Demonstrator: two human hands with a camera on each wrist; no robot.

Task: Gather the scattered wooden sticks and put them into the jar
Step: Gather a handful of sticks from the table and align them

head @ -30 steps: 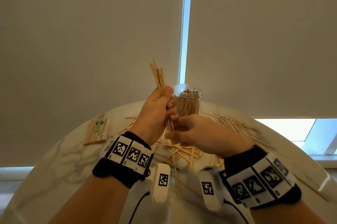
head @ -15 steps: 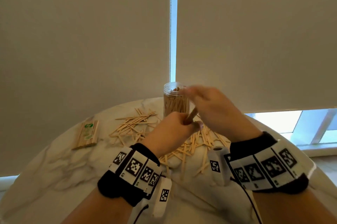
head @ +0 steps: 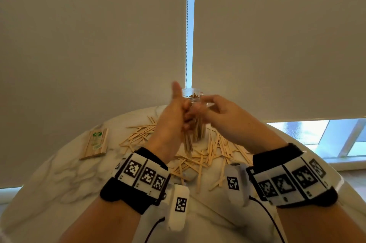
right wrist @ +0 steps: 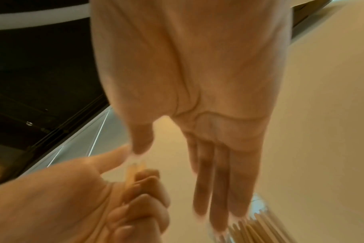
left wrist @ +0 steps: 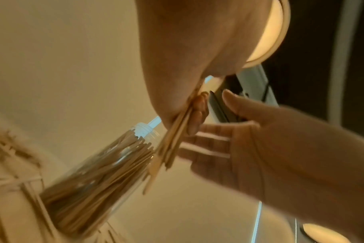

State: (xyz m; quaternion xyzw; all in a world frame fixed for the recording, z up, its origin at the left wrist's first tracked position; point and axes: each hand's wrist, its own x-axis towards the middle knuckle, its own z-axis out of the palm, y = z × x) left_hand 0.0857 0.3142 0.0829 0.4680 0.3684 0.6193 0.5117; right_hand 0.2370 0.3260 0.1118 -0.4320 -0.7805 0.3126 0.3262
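A clear plastic jar [head: 193,95] stands at the far side of the marble table, packed with upright wooden sticks [left wrist: 89,177]. My left hand [head: 174,116] is raised in front of it with the thumb up, its curled fingers gripping a bundle of sticks [left wrist: 172,139] that hangs down below the fist. My right hand [head: 215,112] hovers beside that bundle with straight, spread fingers [right wrist: 218,189] and holds nothing. Many loose sticks [head: 215,149] lie scattered on the table under and around both hands.
A wrapped pack of sticks [head: 95,143] lies at the table's left. The round marble table [head: 65,179] ends in a curved edge on both sides. Roller blinds hang close behind the jar, with a bead chain [head: 186,25] between them.
My left hand has risen from the pile to jar height with its bundle, thumb now up. My right hand has let go of the sticks and spread its fingers beside them.
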